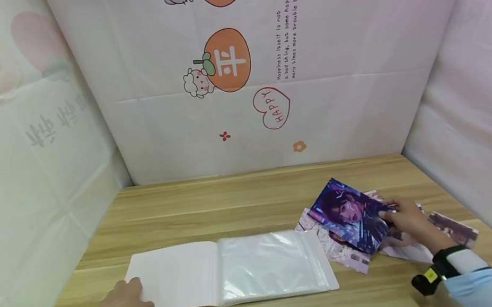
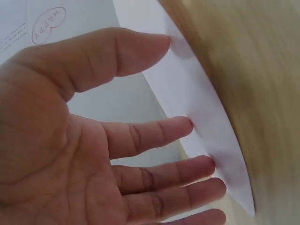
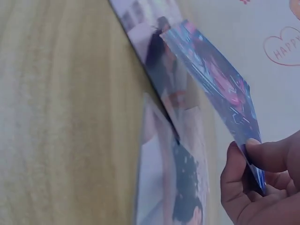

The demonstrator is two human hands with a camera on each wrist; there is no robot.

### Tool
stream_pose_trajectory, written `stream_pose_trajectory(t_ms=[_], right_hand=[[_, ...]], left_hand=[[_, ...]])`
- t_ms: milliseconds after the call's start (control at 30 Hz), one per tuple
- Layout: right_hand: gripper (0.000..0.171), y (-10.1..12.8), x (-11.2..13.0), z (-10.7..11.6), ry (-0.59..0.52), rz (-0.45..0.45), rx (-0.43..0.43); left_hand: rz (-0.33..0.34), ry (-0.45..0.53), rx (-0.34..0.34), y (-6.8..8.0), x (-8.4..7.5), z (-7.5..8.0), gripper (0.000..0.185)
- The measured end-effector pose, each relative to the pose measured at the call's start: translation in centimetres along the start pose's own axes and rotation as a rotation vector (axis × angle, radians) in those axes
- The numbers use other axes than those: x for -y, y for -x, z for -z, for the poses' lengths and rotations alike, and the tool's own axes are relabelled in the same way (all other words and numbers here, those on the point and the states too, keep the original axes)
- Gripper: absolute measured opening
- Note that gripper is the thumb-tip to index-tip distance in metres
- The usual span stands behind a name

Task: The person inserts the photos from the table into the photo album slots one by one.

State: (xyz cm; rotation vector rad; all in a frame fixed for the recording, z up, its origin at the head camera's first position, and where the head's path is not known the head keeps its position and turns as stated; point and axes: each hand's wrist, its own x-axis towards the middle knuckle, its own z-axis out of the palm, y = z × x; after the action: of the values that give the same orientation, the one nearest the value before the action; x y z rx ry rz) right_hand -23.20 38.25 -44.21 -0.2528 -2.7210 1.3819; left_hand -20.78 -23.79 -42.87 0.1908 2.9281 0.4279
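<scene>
An album (image 1: 174,277) lies spread on the table, its white cover side on the left and a stack of clear plastic sleeves (image 1: 266,265) on the right. My left hand (image 1: 122,304) rests at the cover's left edge; in the left wrist view its thumb and fairly straight fingertips touch the white sheet (image 2: 187,89). Between thumb and fingers, my right hand (image 1: 409,221) pinches a blue and purple picture card (image 1: 347,212) by one edge. That card (image 3: 220,84) is tilted above other picture cards (image 3: 168,178) in the right wrist view.
Several loose picture cards (image 1: 349,258) overlap right of the album, partly hidden by the held card and my hand. Another card (image 1: 456,227) lies farther right. White printed cloth (image 1: 341,117) walls off the wooden table (image 1: 216,212) at the back and both sides.
</scene>
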Motion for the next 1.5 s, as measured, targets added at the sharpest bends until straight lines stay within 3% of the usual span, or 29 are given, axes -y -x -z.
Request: stream_pose_trajectory(t_ms=[267, 600, 967, 1167, 1333, 1500], right_hand=[[0.044, 0.5, 1.4, 0.3, -0.266, -0.095, -0.026], [0.021, 1.5, 4.4, -1.9, -0.608, -0.1, 0.033], [0.021, 3.4, 6.8, -5.5, -0.771, -0.101, 0.098], [0.017, 4.6, 7.9, -7.1, -0.81, -0.1, 0.149], [0.014, 5.7, 8.8, -8.4, -0.806, -0.078, 0.193], [0.014, 6.5, 9.2, -9.3, -0.846, -0.086, 0.239]], left_hand=[[-0.064, -0.001, -0.053, 0.3, -1.5, 0.5, 0.048], [-0.137, -0.056, -0.172, 0.6, -3.8, 0.9, 0.04], [-0.343, 0.024, -0.275, -0.2, -6.2, 0.0, 0.027], [-0.388, 0.098, -0.285, -0.6, -7.7, 0.0, 0.024], [-0.385, 0.173, -0.257, -1.1, -8.9, 0.0, 0.024], [-0.387, 0.178, -0.236, -1.6, -9.7, -0.2, 0.026]])
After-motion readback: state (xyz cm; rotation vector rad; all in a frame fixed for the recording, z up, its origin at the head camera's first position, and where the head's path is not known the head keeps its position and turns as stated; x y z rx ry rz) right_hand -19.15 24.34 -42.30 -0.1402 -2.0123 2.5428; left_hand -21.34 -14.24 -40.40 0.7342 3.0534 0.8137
